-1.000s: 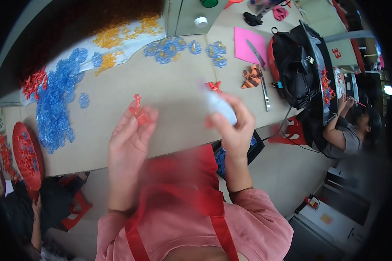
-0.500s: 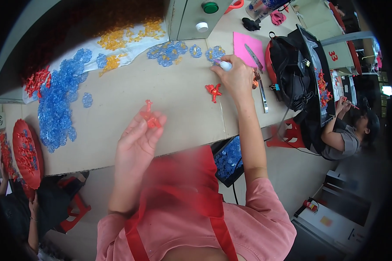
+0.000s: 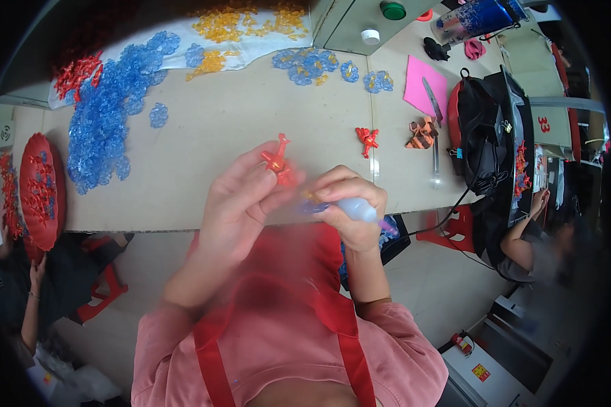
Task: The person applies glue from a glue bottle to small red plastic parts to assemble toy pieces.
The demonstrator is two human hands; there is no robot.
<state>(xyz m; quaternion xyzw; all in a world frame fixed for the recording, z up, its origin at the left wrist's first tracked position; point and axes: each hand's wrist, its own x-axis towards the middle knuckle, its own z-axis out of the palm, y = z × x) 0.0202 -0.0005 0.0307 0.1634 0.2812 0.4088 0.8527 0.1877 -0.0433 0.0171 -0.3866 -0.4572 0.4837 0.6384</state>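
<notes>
Between the thumb and fingers of my left hand (image 3: 234, 203) is a small glossy red plastic figure piece (image 3: 278, 161), its narrow end pointing up. Just to the right, my right hand (image 3: 360, 227) is closed around a small white squeeze bottle (image 3: 356, 209) with a purple tip, turned toward the lower right. The same hand's thumb and forefinger pinch a blurred clear blue-and-yellow plastic piece (image 3: 312, 202), close beside the red piece. Whether the two pieces touch cannot be told. Another red figure piece (image 3: 367, 141) lies on the table farther right.
A heap of clear blue pieces (image 3: 105, 129) and red bits (image 3: 80, 76) lie left. Yellow pieces (image 3: 217, 27) rest on a white sheet; blue-yellow ones (image 3: 305, 64) lie behind. Tweezers (image 3: 436, 163), pink paper (image 3: 424, 88) and a black bag (image 3: 482, 136) are right. Co-workers sit both sides.
My right hand has come back from the far blue-yellow pieces toward my left hand, now pinching one along with the bottle. The bottle's tip has swung round. The view has shifted.
</notes>
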